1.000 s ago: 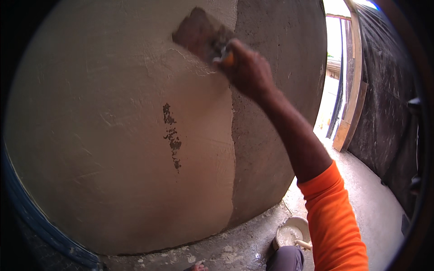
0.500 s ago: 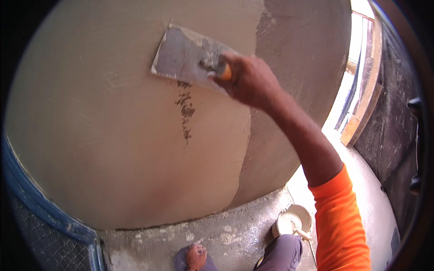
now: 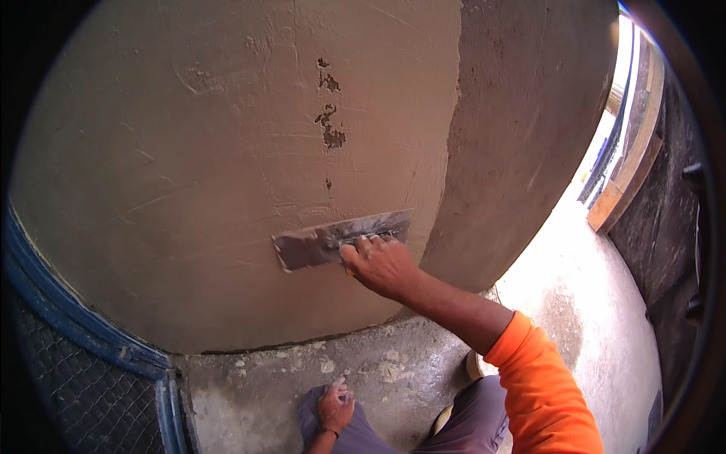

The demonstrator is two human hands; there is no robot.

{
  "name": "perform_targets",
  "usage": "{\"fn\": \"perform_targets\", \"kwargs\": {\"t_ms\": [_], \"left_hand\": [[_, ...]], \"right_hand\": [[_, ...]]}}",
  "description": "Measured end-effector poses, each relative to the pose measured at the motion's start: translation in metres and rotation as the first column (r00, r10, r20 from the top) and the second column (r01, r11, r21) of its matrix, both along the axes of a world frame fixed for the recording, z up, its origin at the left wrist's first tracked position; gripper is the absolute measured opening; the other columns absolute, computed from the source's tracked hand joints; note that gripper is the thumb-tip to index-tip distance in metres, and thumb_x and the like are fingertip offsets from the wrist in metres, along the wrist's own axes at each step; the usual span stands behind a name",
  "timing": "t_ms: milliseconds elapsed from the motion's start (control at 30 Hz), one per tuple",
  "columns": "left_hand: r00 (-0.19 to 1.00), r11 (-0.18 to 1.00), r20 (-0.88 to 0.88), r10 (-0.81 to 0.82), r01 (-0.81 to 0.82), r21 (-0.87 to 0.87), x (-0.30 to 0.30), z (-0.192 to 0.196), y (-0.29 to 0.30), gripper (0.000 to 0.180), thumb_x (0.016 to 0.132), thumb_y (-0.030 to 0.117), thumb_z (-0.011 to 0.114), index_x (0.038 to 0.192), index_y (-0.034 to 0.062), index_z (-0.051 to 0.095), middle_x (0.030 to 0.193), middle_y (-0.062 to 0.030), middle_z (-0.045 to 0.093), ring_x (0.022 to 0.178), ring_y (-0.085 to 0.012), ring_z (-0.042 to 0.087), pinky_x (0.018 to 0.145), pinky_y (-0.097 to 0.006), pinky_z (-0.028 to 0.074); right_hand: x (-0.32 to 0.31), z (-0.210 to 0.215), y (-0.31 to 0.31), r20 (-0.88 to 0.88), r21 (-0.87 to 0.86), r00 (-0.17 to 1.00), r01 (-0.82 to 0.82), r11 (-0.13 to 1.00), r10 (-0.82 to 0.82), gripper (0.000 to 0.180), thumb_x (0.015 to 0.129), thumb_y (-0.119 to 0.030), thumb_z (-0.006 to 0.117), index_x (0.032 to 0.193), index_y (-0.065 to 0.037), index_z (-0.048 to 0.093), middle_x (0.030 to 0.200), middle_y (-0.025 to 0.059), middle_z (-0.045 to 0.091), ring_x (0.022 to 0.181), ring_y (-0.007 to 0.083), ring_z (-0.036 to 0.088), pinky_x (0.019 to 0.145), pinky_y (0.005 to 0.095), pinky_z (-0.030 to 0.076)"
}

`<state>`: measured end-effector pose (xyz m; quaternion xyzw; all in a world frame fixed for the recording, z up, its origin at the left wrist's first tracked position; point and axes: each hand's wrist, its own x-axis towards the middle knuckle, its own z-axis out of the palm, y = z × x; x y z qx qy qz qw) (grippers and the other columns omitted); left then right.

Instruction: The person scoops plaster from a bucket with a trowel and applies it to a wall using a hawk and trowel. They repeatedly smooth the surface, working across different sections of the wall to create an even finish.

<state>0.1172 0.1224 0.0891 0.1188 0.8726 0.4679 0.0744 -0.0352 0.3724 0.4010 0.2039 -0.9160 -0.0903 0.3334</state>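
Observation:
My right hand (image 3: pixel 382 265) is wrapped round the handle of a rectangular plastering trowel (image 3: pixel 302 251). The trowel's metal blade lies against the lower part of a wall (image 3: pixel 197 159) coated in smooth, light brown plaster. Above the blade, a broken column of dark rough spots (image 3: pixel 330 129) shows through the coat. To the right, beyond an uneven vertical edge, runs a darker, rougher strip of wall (image 3: pixel 507 129). My left hand (image 3: pixel 335 407), whitened at the fingertips, rests on my left knee with its fingers loosely bent and holding nothing.
A bucket (image 3: pixel 475 366) stands on the floor beside my right knee, mostly hidden by my sleeve. Splashes of plaster mark the concrete floor (image 3: pixel 265 378). At the left is a blue frame (image 3: pixel 83 333) with wire mesh (image 3: pixel 91 401); wooden boards (image 3: pixel 624 181) stand at the right.
My right hand has brought the trowel down the wall, tilting its blade nearer level. The dark spots are fewer and more broken up. My left hand stays on the knee.

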Motion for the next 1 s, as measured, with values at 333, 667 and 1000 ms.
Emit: {"fn": "perform_targets", "kwargs": {"t_ms": [333,667,1000], "left_hand": [[0.999,1.000,-0.046,0.009,-0.008,0.026,-0.001,-0.007,-0.002,0.046,0.083,0.014,0.076,0.126,0.0056,0.063,0.104,-0.0100,0.072,0.094,-0.0278,0.071,0.084,-0.042,0.055],[1.000,0.997,0.013,0.012,-0.013,0.077,-0.004,-0.003,-0.007,0.045,0.084,0.012,0.075,0.127,0.0049,0.063,0.106,-0.0110,0.072,0.093,-0.0272,0.071,0.085,-0.042,0.055],[0.993,1.000,-0.116,-0.005,0.005,-0.002,0.006,0.003,-0.007,0.048,0.082,0.012,0.076,0.128,0.0055,0.063,0.104,-0.0095,0.073,0.091,-0.0269,0.072,0.082,-0.040,0.056]], "right_hand": [[-0.012,0.134,0.017,-0.451,0.022,0.883,0.154,0.988,-0.127,0.020,0.093,-0.024,0.068,0.090,-0.013,0.052,0.075,0.0048,0.061,0.062,0.0199,0.065,0.054,0.0399,0.054],[0.054,0.062,0.039,0.034,0.014,0.996,0.079,0.997,-0.079,0.034,0.094,-0.043,0.067,0.094,-0.009,0.067,0.070,0.0111,0.071,0.061,0.0218,0.071,0.055,0.0380,0.056],[0.027,-0.066,0.076,0.304,0.116,0.936,0.150,0.982,-0.179,0.022,0.092,-0.032,0.065,0.090,-0.011,0.058,0.070,0.0110,0.070,0.066,0.0304,0.072,0.058,0.0427,0.056]]}}
